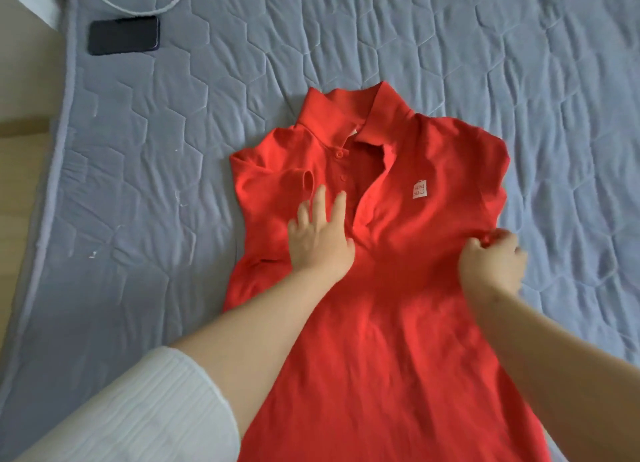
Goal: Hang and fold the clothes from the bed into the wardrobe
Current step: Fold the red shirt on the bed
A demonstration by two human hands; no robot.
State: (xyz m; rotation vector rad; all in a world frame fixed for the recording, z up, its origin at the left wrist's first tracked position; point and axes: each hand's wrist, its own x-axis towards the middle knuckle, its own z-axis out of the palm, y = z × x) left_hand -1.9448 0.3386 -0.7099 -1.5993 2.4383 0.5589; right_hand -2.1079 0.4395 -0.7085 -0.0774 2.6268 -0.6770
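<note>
1. The red polo shirt point(398, 271) lies front-up on the bed point(346, 45), with its collar point(349, 118) pointing away from me and its lower part running down toward me and out of view.
2. Its placket is open below two red buttons. A small pale logo patch point(419, 191) sits on the chest on my right side.
3. The sleeve on my left side is folded inward, so its opening rests on the shirt's front.
4. My left hand point(320, 239) lies flat on the chest just beside the placket. The fingers are straight and spread, pressing the fabric and gripping nothing.
5. My right hand point(491, 264) is at the shirt's right edge. Its fingers are curled in, pinching a bunched bit of the red fabric there.
6. A white ribbed sleeve point(138, 409) covers my left upper arm, and my right forearm is bare.
7. The bed has a grey-blue quilted cover with a hexagon stitch pattern.
8. Well apart from the shirt, near the bed's far left corner, a dark phone point(123, 35) lies flat, with a white cable point(162, 4) looping just beyond it.
9. A pale wooden floor point(20, 184) shows along the bed's left edge.
</note>
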